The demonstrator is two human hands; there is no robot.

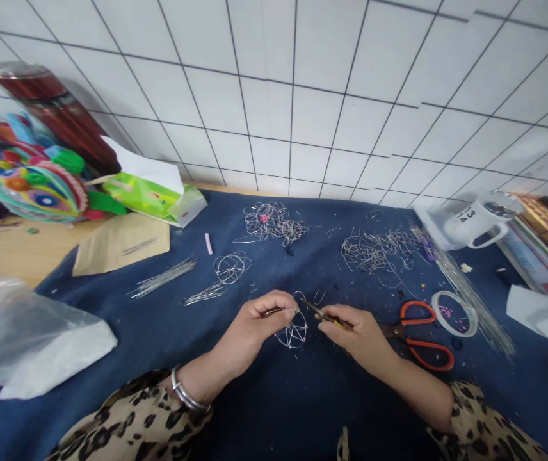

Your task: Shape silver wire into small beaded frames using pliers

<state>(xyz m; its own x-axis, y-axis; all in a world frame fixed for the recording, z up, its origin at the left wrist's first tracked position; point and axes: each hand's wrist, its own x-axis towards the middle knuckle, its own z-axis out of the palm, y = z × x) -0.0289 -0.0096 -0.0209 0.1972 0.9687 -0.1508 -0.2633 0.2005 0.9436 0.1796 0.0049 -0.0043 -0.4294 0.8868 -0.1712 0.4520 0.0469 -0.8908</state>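
My left hand [259,320] is closed in a pinch on a small round wire frame [293,331] with pink beads, held just above the blue cloth [168,333]. My right hand [358,330] is closed around a thin pair of pliers [319,312] with a yellow handle, its tip touching the top of the wire frame. A silver bangle sits on my left wrist. Both sleeves are leopard print.
Finished wire frames [274,223] and a tangle of wire scraps [374,250] lie further back. Straight wire bundles [166,276] lie left; orange-handled scissors [420,342], a tape roll [454,312] and a white mug [478,224] are right. A plastic bag [29,339] is at the left edge.
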